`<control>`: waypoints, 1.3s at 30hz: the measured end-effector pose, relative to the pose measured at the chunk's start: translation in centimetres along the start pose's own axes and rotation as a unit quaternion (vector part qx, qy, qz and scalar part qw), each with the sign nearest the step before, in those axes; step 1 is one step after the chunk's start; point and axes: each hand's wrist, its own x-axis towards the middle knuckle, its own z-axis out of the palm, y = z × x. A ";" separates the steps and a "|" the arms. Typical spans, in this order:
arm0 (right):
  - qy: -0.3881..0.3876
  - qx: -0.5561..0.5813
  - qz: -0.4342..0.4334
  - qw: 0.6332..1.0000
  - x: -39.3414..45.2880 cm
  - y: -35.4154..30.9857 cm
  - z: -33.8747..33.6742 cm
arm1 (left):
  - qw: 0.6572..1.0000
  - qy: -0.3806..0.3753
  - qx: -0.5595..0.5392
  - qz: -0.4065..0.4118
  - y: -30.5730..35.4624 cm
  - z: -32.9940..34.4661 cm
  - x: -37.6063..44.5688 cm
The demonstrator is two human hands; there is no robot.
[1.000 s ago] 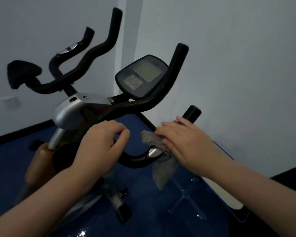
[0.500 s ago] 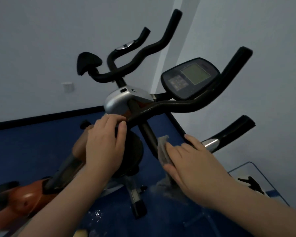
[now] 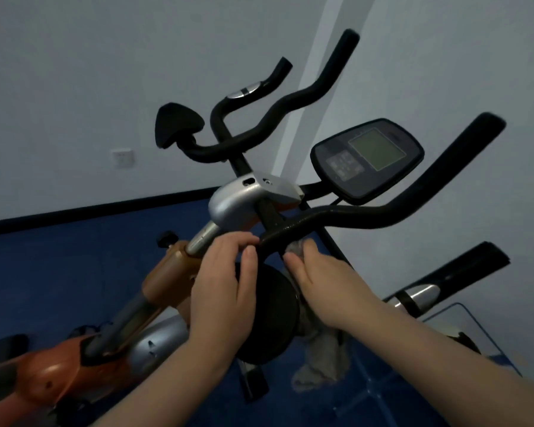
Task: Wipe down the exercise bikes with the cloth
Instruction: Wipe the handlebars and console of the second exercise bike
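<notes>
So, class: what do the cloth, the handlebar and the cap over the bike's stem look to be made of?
Cloth: soft grey fabric, likely terry or microfibre; it hangs limp and nubbly. Handlebar: matte black padding, probably foam or rubber over a tube; what is inside is hidden. Cap: smooth silver with a sheen, either painted plastic or metal.

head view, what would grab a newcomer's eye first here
Two bare hands meet at the middle of the black handlebar: the left hand curls round the bar, and the right hand presses a grey cloth against it, the cloth's tail hanging below. Above right sits the dark console with its pale screen.
</notes>
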 end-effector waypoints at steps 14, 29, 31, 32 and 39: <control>0.222 -0.049 -0.074 0.971 3.5 -2.7 -3.7 | 0.986 -0.040 -0.134 -0.092 -1.3 -0.5 0.9; 0.113 -0.157 -0.350 0.917 4.7 0.2 -2.4 | 0.987 0.002 -0.126 -0.101 -1.2 -0.3 0.4; 0.061 -0.166 -0.405 0.897 5.2 -0.5 -1.9 | 0.986 0.010 -0.128 -0.106 -1.2 -0.3 0.4; 0.032 -0.173 -0.431 0.885 5.3 -0.9 -1.6 | 0.985 0.012 -0.130 -0.110 -1.2 -0.3 0.3; -0.016 -0.220 -0.409 0.886 5.5 2.5 -8.1 | 0.986 0.012 -0.112 -0.122 -1.5 -0.2 0.2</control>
